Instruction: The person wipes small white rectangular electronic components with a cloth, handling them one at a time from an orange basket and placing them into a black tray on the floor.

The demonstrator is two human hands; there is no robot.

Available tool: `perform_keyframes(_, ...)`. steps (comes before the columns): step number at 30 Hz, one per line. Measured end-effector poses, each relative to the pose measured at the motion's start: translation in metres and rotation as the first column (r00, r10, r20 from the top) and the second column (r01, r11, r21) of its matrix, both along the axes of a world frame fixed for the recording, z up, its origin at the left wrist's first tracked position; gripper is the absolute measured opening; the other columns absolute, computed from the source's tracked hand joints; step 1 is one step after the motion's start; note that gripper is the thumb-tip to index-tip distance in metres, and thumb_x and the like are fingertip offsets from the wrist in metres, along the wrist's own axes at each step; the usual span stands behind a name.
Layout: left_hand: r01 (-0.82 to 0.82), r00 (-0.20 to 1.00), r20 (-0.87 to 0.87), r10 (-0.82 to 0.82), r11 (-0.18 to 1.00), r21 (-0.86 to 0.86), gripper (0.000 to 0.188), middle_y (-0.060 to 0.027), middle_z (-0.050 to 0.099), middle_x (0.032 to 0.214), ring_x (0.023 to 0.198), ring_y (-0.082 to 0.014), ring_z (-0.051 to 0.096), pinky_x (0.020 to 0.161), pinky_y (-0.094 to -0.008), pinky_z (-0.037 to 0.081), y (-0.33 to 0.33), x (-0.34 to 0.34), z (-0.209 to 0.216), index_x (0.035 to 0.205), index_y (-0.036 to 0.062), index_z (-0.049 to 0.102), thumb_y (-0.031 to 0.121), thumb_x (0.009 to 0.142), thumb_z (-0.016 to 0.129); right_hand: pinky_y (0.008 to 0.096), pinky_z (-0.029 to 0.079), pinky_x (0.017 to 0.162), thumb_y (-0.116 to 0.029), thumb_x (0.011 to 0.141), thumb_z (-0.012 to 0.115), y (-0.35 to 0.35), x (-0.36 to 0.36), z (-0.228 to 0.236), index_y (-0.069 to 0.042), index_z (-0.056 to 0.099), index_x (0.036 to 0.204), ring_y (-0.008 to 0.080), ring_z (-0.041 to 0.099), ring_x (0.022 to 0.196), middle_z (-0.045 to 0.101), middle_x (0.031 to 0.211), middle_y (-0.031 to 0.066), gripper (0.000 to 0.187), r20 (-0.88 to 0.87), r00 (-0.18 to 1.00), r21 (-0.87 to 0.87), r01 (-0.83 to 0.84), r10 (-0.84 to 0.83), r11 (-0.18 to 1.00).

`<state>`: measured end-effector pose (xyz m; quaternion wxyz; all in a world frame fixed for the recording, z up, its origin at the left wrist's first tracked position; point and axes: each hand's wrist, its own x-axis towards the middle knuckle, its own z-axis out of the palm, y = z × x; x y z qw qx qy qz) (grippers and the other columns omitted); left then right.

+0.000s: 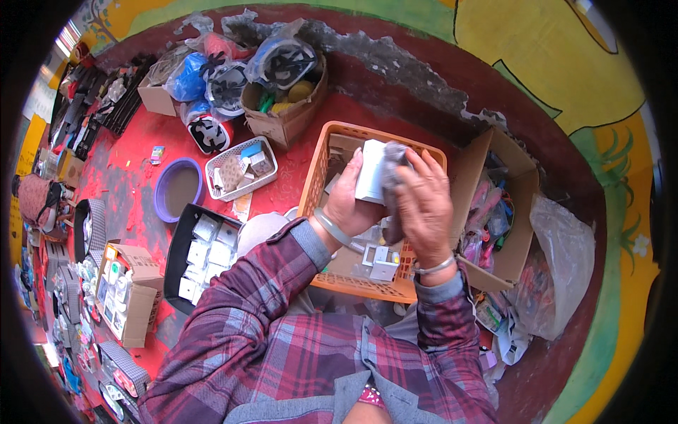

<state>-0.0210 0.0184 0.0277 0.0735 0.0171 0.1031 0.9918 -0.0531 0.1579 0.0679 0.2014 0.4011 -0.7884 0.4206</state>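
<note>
My left hand grips a small white box from its left side, above an orange plastic basket. With my right hand I press a dark grey cloth against the right side of the box, fingers bent over it. Part of the cloth hangs below that hand. Inside the basket, under my hands, lie a white box-like piece and some cardboard. My hands and the cloth hide the box's right face.
A black tray of wrapped white boxes sits left of my knee. Beyond it are a purple basin and a white basket. An open carton of colourful packets stands at right, with a clear plastic bag. Stuffed bags and cartons line the wall.
</note>
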Motion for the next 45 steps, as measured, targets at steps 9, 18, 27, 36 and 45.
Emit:
perform_keyframes(9,0.028,0.999,0.021,-0.025,0.985,-0.173,0.044,-0.0091,0.053,0.125,0.116,-0.0232,0.052,0.101,-0.0389,0.040,0.010,0.006,-0.009,0.131,0.0102,0.044,0.039,0.100,0.032,0.0424,0.036,0.096,-0.025,0.083,0.064,-0.004,-0.008,-0.025,-0.010,0.056,0.122,0.0330,0.049,0.112,0.053,0.122,0.0149,0.043,0.123,0.992,0.019,0.009,-0.011,1.000)
perform_keyframes(18,0.040,0.999,-0.021,-0.044,0.982,-0.186,0.041,-0.0071,0.055,0.124,0.112,-0.0214,0.054,0.099,-0.0368,0.041,0.013,0.005,-0.016,0.131,0.0110,0.044,0.036,0.100,0.033,0.0350,0.042,0.095,-0.013,0.091,0.058,-0.004,-0.018,-0.045,-0.006,0.062,0.117,0.0292,0.052,0.113,0.058,0.122,0.0127,0.028,0.298,0.954,-0.245,0.038,0.037,0.969)
perform_keyframes(27,0.053,0.998,0.050,-0.043,0.975,-0.215,0.039,-0.0063,0.055,0.125,0.112,-0.0205,0.054,0.098,-0.0357,0.043,0.014,0.006,-0.011,0.131,0.0113,0.044,0.033,0.100,0.034,0.0513,0.019,0.109,-0.023,0.094,0.052,-0.010,-0.007,-0.038,-0.013,0.061,0.122,0.0329,0.038,0.132,0.051,0.134,0.0133,0.031,0.119,0.985,-0.020,0.126,-0.123,0.992)
perform_keyframes(36,0.041,0.999,-0.010,-0.043,0.986,-0.159,0.052,-0.0130,0.049,0.133,0.120,-0.0253,0.050,0.104,-0.0404,0.036,0.005,0.002,-0.009,0.138,0.0019,0.037,0.036,0.100,0.029,0.0298,0.046,0.084,-0.013,0.095,0.052,0.008,-0.025,-0.036,-0.002,0.061,0.109,0.0168,0.056,0.092,0.061,0.101,0.0057,0.020,0.436,0.895,-0.406,0.290,-0.096,0.867)
perform_keyframes(45,0.054,0.998,-0.010,-0.055,0.996,-0.066,0.051,-0.0115,0.052,0.128,0.117,-0.0246,0.052,0.103,-0.0403,0.038,0.006,-0.001,-0.014,0.137,0.0053,0.038,0.039,0.099,0.031,0.0295,0.049,0.074,-0.004,0.081,0.066,0.000,-0.004,-0.004,-0.001,0.065,0.094,0.0206,0.062,0.083,0.063,0.089,0.0100,0.014,0.333,0.943,-0.231,0.063,0.018,0.971)
